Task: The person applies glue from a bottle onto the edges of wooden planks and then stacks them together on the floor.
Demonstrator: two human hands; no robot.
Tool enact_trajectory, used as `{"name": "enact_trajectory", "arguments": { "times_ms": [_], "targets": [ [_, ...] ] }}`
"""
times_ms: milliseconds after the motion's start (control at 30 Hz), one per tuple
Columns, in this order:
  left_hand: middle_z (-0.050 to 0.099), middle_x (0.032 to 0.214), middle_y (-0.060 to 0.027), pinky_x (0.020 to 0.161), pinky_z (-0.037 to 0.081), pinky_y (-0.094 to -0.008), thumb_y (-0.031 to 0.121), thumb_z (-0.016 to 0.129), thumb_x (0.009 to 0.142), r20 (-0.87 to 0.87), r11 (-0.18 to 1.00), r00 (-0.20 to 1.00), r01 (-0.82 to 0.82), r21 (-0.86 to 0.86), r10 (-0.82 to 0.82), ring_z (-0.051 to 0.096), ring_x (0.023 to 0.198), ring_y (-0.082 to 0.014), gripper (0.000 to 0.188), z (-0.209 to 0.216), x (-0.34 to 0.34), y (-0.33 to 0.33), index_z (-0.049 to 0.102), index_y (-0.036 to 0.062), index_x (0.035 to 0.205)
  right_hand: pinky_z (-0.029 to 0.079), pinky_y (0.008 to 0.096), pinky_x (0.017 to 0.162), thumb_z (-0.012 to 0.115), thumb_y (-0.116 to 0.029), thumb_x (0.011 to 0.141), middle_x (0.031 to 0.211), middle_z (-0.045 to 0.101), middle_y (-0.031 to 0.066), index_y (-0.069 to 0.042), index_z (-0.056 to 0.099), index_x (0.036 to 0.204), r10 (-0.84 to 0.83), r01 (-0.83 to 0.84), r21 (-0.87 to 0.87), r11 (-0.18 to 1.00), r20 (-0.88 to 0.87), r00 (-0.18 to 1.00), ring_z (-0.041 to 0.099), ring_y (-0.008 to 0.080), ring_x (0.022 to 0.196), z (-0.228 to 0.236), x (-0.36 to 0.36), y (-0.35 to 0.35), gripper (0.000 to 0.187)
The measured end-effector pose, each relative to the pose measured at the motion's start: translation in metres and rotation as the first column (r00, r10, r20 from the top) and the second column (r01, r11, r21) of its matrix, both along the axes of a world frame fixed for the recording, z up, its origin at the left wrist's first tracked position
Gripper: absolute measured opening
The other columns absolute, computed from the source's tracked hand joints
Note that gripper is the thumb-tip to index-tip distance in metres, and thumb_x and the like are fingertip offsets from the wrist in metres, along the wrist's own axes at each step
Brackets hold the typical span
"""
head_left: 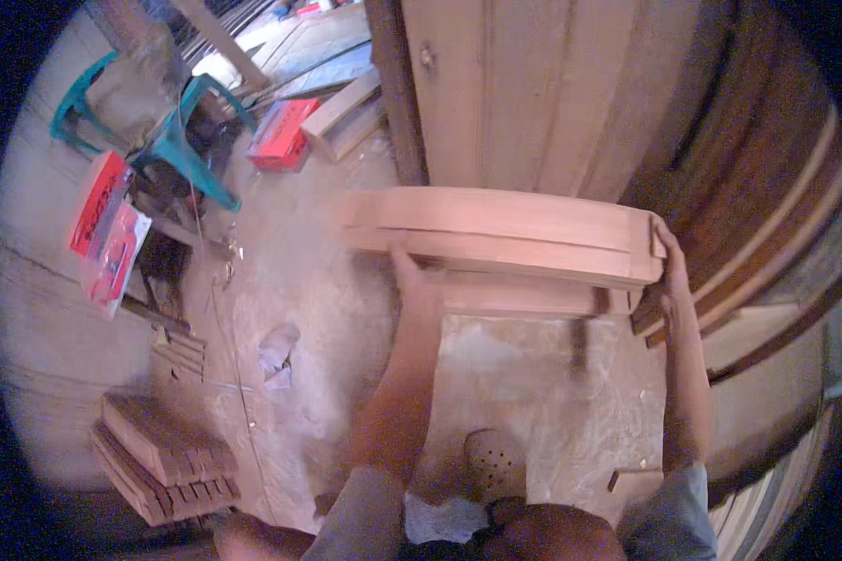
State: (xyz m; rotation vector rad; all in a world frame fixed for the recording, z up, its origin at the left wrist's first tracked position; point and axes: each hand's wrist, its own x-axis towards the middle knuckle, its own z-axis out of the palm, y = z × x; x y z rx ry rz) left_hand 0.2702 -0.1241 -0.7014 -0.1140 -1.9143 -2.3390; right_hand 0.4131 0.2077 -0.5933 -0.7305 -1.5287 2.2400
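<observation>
A long, pale wooden beam point(515, 220) with a lengthwise groove is held level in front of me, its left end blurred. My right hand point(669, 252) is closed around its right end. Against the lower edge towards the left, my left hand point(413, 271) grips the same beam; some of its fingers are hidden behind the wood. Just below lies another pale wooden piece point(524, 297), partly covered by the beam.
Cut wooden pieces point(164, 458) are stacked at lower left. Red-and-white boxes point(110, 234) and a green plastic chair point(182, 150) stand at upper left. Tall wooden planks point(543, 93) rise behind the beam. A small wood block point(634, 481) lies near my foot in a perforated clog point(496, 458).
</observation>
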Motion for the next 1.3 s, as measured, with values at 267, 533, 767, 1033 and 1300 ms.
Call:
{"name": "enact_trajectory", "arguments": {
  "times_ms": [267,533,767,1033,1300],
  "targets": [
    [0.047,0.131,-0.0096,0.1,0.038,-0.0428,0.055,0.059,0.084,0.603,0.866,0.795,-0.248,0.433,-0.074,0.046,0.119,-0.0241,0.075,-0.068,-0.034,0.081,0.038,0.0027,0.134,0.046,0.0368,0.096,0.051,-0.044,0.089,0.122,0.059,0.007,-0.01,0.053,0.126,0.098,-0.098,-0.062,0.993,0.008,0.995,0.057,0.0221,0.11,-0.073,-0.034,0.098,0.05],
    [0.049,0.127,-0.0113,0.096,0.044,-0.0377,0.053,0.055,0.087,0.687,0.961,0.719,-0.107,0.256,-0.104,0.048,0.115,-0.0244,0.072,-0.063,-0.042,0.094,0.041,-0.0035,0.13,0.044,0.0369,0.097,0.046,-0.039,0.093,0.119,0.059,0.0056,-0.01,0.053,0.125,0.113,-0.114,-0.194,0.974,-0.017,0.993,0.055,0.0206,0.112,-0.133,-0.044,0.16,0.044],
    [0.047,0.13,-0.0194,0.092,0.048,-0.0381,0.055,0.034,0.093,0.449,0.952,0.84,0.271,0.139,-0.305,0.049,0.116,-0.0275,0.06,-0.077,-0.044,0.072,0.045,0.0126,0.134,0.039,0.0366,0.103,0.037,-0.04,0.096,0.127,0.056,0.0058,-0.009,0.051,0.128,-0.005,0.002,-0.143,0.99,-0.019,1.0,0.052,0.0214,0.117,-0.145,-0.063,0.165,0.046],
    [0.066,0.096,-0.0223,0.086,0.046,-0.0399,0.065,0.042,0.088,0.491,0.474,0.838,0.541,-0.695,-0.237,0.063,0.096,-0.0306,0.076,-0.047,-0.04,0.003,0.061,-0.0046,0.112,0.041,0.0324,0.096,0.047,-0.06,0.09,0.122,0.059,0.0142,0.005,0.056,0.122,-0.266,0.037,0.564,0.825,0.33,0.906,0.056,0.026,0.109,-0.099,-0.086,0.131,0.073],
    [0.065,0.097,-0.0173,0.078,0.049,-0.037,0.059,0.057,0.084,0.193,0.802,0.981,0.095,-0.59,0.027,0.064,0.086,-0.0262,0.072,-0.013,-0.124,-0.046,0.053,-0.005,0.118,0.045,0.0333,0.091,0.048,-0.054,0.092,0.127,0.057,0.0127,-0.005,0.049,0.134,-0.315,0.018,0.613,0.79,0.38,0.87,0.056,0.0214,0.111,-0.122,-0.046,0.121,0.065]
  ]
}}
